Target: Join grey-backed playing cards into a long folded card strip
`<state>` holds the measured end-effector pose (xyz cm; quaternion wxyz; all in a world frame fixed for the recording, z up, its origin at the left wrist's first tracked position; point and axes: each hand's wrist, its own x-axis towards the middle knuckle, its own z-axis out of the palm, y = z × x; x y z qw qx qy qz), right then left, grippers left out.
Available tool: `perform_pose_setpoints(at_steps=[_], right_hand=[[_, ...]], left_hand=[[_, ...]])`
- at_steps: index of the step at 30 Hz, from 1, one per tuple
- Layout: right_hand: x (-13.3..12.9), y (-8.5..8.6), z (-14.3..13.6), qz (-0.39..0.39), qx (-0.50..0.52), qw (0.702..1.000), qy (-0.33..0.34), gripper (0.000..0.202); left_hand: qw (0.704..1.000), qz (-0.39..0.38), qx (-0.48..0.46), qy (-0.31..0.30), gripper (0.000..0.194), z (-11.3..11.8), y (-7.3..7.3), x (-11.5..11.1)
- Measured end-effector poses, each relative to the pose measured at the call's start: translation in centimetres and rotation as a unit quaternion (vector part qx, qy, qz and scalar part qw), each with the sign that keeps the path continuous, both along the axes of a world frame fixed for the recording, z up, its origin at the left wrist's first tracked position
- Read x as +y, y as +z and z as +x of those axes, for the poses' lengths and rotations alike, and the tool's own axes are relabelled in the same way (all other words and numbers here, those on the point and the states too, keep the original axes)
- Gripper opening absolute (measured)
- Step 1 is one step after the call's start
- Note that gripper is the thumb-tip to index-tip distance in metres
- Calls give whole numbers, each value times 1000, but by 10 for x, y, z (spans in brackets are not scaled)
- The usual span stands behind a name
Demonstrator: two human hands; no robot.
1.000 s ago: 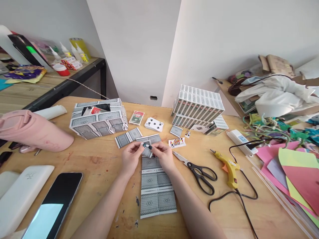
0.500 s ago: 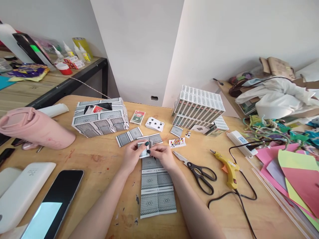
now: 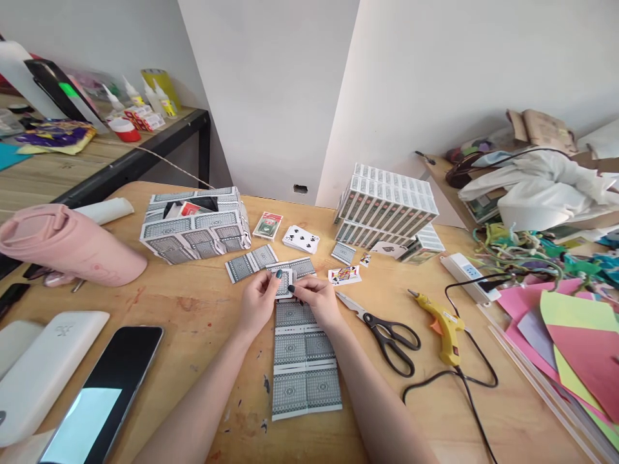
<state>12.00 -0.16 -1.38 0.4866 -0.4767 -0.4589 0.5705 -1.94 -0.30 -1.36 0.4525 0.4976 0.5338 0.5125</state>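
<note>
One small card (image 3: 284, 285), patterned back showing, is held at the centre of the counter (image 3: 198, 345). The left hand (image 3: 258, 299) has its grip pinched on the card's nine o'clock edge; the right hand (image 3: 315, 300) has its grip pinched on the three o'clock edge. At six o'clock lies a panel (image 3: 290, 349) of joined cards, partly under the right forearm. A strip (image 3: 304, 267) of cards lies just beyond, at one o'clock, with a deck (image 3: 300, 238) behind it. A pack (image 3: 267, 226) sits between eleven and twelve, a card-covered box (image 3: 196, 229) at ten, and stacked packs (image 3: 389, 203) at two. Scissors (image 3: 370, 320) lie near four o'clock, the glue gun (image 3: 449, 332) farther out between three and four. A tumbler (image 3: 82, 251) leans at nine, and a phone (image 3: 109, 380) lies at eight.
</note>
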Motion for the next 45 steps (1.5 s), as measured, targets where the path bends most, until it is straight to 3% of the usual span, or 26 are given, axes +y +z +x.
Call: perform_pose_setpoints(at_steps=[20, 29, 36, 45], right_hand=[[0, -2, 1, 7, -10, 1000, 17, 18], [0, -1, 1, -3, -6, 1000, 25, 17], [1, 2, 0, -46, 53, 995, 64, 26], [3, -2, -2, -62, 72, 995, -12, 33]], left_hand=[[997, 37, 70, 27, 31, 0, -3, 0], [981, 76, 169, 58, 28, 4, -2, -4], [988, 70, 134, 39, 28, 4, 0, -4], [999, -27, 24, 7, 29, 11, 0, -8]])
